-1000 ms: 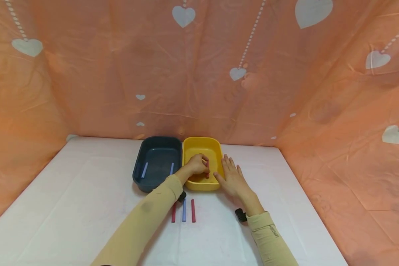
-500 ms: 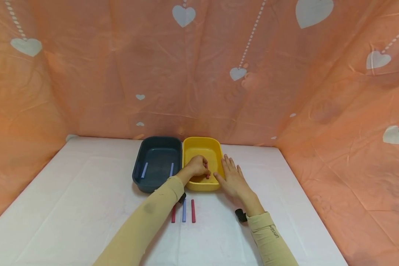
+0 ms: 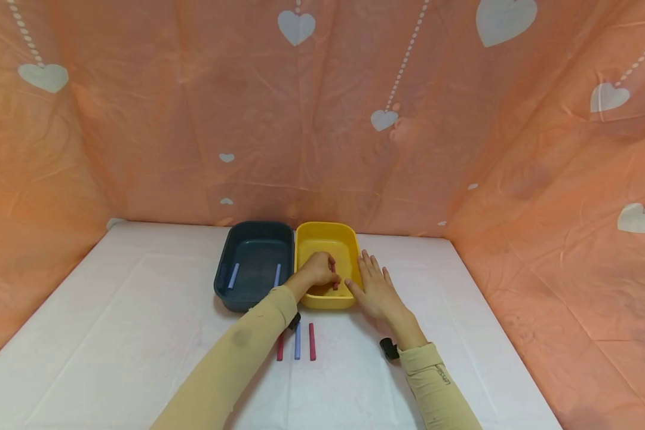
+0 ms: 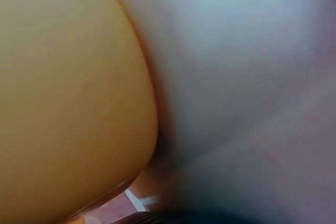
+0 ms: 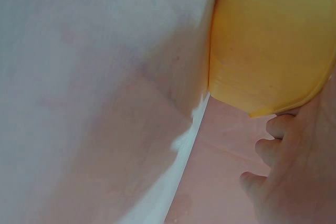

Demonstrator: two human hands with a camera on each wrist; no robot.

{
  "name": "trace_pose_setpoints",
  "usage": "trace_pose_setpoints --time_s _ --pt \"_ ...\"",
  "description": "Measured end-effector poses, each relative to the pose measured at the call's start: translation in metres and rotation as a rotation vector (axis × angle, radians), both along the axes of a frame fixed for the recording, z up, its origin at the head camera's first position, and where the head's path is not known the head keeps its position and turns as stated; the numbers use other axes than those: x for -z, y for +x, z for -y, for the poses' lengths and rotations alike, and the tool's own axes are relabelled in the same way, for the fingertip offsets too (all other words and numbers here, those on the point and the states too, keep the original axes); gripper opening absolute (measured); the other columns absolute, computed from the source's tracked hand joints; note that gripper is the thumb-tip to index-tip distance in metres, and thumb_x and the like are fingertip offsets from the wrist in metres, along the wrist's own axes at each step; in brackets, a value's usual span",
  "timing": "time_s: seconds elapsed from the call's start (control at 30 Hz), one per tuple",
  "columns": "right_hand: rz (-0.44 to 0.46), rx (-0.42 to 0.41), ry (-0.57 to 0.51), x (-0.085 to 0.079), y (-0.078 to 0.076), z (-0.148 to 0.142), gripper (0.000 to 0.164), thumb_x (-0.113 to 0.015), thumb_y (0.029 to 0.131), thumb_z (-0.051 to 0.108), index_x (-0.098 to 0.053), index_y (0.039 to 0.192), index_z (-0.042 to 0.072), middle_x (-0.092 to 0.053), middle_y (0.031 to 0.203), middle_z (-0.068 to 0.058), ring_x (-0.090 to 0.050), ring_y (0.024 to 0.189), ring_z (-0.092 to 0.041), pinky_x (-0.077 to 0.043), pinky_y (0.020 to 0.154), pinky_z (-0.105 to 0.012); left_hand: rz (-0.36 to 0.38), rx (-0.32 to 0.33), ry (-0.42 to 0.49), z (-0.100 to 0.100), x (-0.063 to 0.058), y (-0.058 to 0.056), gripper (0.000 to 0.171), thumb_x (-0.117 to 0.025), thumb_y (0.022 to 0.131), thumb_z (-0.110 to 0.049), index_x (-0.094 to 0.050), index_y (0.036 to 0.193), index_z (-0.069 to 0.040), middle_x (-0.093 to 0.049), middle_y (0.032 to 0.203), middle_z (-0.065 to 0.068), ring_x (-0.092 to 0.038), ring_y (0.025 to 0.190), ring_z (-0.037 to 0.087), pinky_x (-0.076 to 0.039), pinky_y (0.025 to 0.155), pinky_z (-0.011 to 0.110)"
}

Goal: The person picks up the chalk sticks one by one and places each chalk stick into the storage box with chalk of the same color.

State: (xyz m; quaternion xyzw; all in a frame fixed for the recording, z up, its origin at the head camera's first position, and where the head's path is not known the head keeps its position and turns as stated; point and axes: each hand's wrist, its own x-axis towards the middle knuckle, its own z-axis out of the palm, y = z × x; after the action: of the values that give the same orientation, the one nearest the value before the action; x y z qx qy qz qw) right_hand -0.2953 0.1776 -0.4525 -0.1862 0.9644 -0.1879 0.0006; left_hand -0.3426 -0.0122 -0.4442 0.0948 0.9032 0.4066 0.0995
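In the head view my left hand (image 3: 317, 269) reaches over the near left part of the yellow tray (image 3: 330, 303). Its thumb and fingers pinch a red chalk stick (image 3: 335, 286), whose middle the hand partly hides. My right hand (image 3: 377, 294) lies with straight fingers along the tray's right wall, thumb at the rim; the right wrist view shows its fingertips beside the yellow wall (image 5: 273, 40). On the cloth in front lie a blue chalk stick (image 3: 298, 341), a red one (image 3: 312, 341) and another red one (image 3: 280, 349), partly under my left forearm. The left wrist view is mostly yellow tray wall (image 4: 68, 93).
A dark blue tray (image 3: 227, 298) stands against the yellow tray's left side. Inside it are two blue chalk sticks, one at left (image 3: 233, 276) and one at right (image 3: 277, 273). White cloth (image 3: 113, 334) covers the table; an orange sheet with hearts (image 3: 333, 161) hangs behind.
My left hand turns slightly over the red chalk stick, so more of the stick is covered than one second ago. The right hand stays in place.
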Motion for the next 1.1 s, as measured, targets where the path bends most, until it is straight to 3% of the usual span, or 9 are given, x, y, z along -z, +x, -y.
trace_pose_setpoints --time_s 0.13,0.27,0.5,0.6,0.83,1.1 --pt "-0.001 0.001 0.002 0.000 0.000 0.000 0.078 -0.042 0.110 0.048 -0.017 0.164 -0.001 -0.005 0.174 -0.014 -0.005 0.160 -0.035 -0.007 0.126 -0.060 -0.026 -0.021 0.007 0.000 -0.002 0.001 0.046 -0.080 0.091 -0.011 -0.060 0.129 0.007 -0.064 0.091 0.008 -0.062 0.082 0.018 -0.053 0.082 0.028" --pt "0.000 -0.001 0.003 0.000 0.000 0.001 0.078 -0.042 0.109 0.048 -0.018 0.164 -0.002 -0.006 0.174 -0.015 -0.006 0.160 -0.037 -0.008 0.125 -0.060 -0.064 -0.023 0.043 0.002 -0.006 0.004 0.047 -0.079 0.091 -0.010 -0.061 0.131 0.007 -0.063 0.097 0.012 -0.062 0.086 0.022 -0.054 0.080 0.030" --pt "-0.008 0.000 0.011 -0.001 0.001 0.001 0.078 -0.043 0.110 0.048 -0.018 0.163 -0.003 -0.005 0.173 -0.016 -0.007 0.159 -0.039 -0.008 0.125 -0.061 -0.163 -0.040 0.075 0.005 -0.011 0.011 0.040 -0.074 0.094 -0.013 -0.064 0.130 0.003 -0.066 0.115 0.017 -0.062 0.105 0.030 -0.053 0.100 0.042" --pt "-0.007 0.003 0.013 -0.001 0.001 0.001 0.079 -0.043 0.110 0.048 -0.017 0.163 -0.003 -0.005 0.173 -0.016 -0.006 0.159 -0.038 -0.007 0.125 -0.061 -0.189 -0.040 0.107 0.008 -0.013 0.015 0.040 -0.074 0.094 -0.014 -0.064 0.130 0.002 -0.066 0.116 0.017 -0.064 0.105 0.030 -0.054 0.099 0.043" --pt "-0.011 -0.004 0.013 -0.001 0.000 0.001 0.078 -0.043 0.109 0.048 -0.018 0.163 -0.003 -0.006 0.173 -0.017 -0.006 0.159 -0.039 -0.008 0.125 -0.061 -0.150 -0.067 0.223 0.018 -0.025 0.035 0.042 -0.072 0.098 -0.016 -0.061 0.136 -0.001 -0.061 0.123 0.014 -0.064 0.107 0.030 -0.056 0.097 0.042" --pt "-0.008 -0.002 0.006 -0.002 0.001 0.000 0.078 -0.045 0.109 0.047 -0.018 0.163 -0.003 -0.005 0.173 -0.017 -0.005 0.159 -0.038 -0.007 0.125 -0.061 -0.219 -0.068 0.289 0.027 -0.036 0.058 0.040 -0.074 0.097 -0.013 -0.063 0.133 -0.003 -0.061 0.123 0.013 -0.065 0.100 0.026 -0.058 0.087 0.036"
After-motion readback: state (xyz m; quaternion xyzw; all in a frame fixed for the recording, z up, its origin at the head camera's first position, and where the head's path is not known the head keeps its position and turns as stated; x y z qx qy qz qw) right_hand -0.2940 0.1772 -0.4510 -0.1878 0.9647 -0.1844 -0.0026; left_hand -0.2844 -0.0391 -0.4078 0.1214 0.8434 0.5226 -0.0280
